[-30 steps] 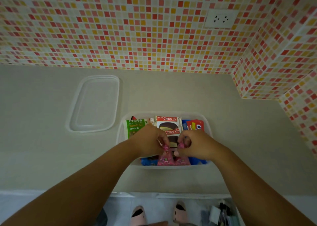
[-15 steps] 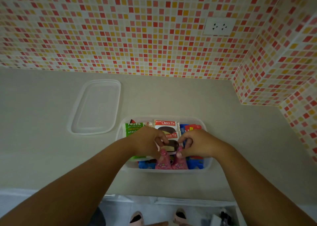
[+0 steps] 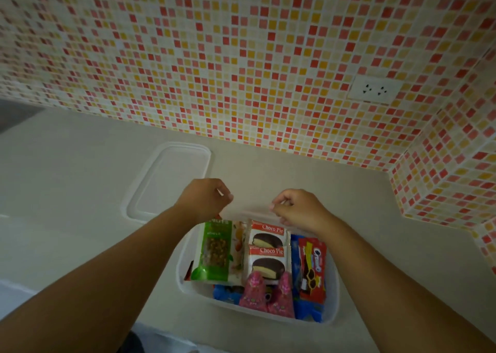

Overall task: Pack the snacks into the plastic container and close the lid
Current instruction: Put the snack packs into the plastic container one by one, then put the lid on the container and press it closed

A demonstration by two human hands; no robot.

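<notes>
A clear plastic container (image 3: 332, 291) sits on the beige counter, full of snacks. Inside are a green nuts pack (image 3: 214, 250), two Choco Pie packs (image 3: 268, 245), a red cookie pack (image 3: 312, 269), two pink packets (image 3: 255, 291) at the near end, and blue packs (image 3: 226, 293) underneath. My left hand (image 3: 204, 201) and my right hand (image 3: 298, 210) hover over the container's far rim with fingers curled and nothing seen in them. The clear lid (image 3: 169, 181) lies flat on the counter, left of and behind the container, just beyond my left hand.
A mosaic tiled wall (image 3: 241, 71) runs behind the counter and juts out in a corner (image 3: 442, 191) at the right. A white socket (image 3: 374, 89) is on the wall. The counter's front edge (image 3: 161, 331) is close to the container.
Both hands let go of the pink packets at the near end and moved up to the container's far rim. The camera view tilted upward and closer.
</notes>
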